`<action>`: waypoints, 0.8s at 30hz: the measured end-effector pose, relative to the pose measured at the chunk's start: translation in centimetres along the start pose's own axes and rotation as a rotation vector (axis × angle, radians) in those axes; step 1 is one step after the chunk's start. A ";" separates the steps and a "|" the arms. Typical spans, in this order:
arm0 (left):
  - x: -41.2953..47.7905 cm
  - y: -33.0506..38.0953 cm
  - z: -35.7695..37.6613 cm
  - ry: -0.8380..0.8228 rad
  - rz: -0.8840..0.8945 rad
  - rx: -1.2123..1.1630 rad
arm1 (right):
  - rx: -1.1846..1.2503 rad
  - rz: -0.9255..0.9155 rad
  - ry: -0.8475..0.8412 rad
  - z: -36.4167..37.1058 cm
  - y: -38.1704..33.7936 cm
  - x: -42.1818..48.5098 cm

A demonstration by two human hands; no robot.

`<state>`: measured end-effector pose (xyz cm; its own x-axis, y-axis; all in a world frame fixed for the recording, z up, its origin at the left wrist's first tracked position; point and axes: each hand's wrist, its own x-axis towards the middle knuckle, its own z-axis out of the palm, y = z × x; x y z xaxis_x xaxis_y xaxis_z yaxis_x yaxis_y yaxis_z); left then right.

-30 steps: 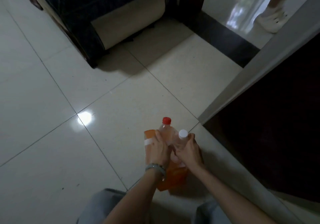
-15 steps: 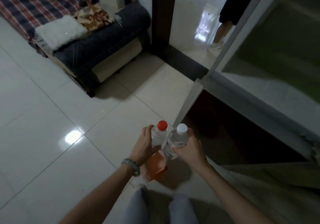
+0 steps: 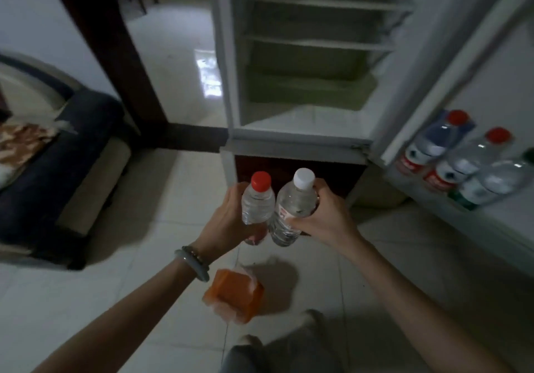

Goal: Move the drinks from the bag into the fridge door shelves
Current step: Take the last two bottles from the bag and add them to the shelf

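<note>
– Hands, head view?
– Left hand grips red-capped bottle; right hand grips white-capped bottle. Both are held side by side above orange bag on pale tiled floor.
– Room?
– Open fridge ahead; door shelf, right, holds three bottles; dark sofa, left.

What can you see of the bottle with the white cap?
The white-capped bottle is clear plastic with clear liquid inside and a red-and-white label on its side. Its cap is on. The right hand grips its body, holding it nearly upright in the air before the open fridge. It sits close beside the red-capped bottle in the left hand.
</note>
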<state>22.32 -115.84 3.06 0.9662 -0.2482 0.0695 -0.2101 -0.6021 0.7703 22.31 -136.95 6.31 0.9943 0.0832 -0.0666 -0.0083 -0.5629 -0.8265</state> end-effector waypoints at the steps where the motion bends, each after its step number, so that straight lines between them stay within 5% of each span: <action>1: 0.6 1.2 0.4 -0.019 0.036 -0.010 | 0.003 0.012 0.040 -1.4 0.2 -0.8; 15: 10.9 22.3 14.7 -0.429 0.525 -0.286 | 0.013 0.225 0.668 -22.1 7.5 -11.9; 24: 15.8 32.0 25.7 -0.299 0.651 -0.306 | 0.006 0.202 0.917 -32.1 12.9 -13.3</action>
<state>26.98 -158.56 12.52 0.5715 -0.7006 0.4274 -0.6290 -0.0395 0.7764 12.38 -171.74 14.47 0.6697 -0.6974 0.2551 -0.1879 -0.4914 -0.8504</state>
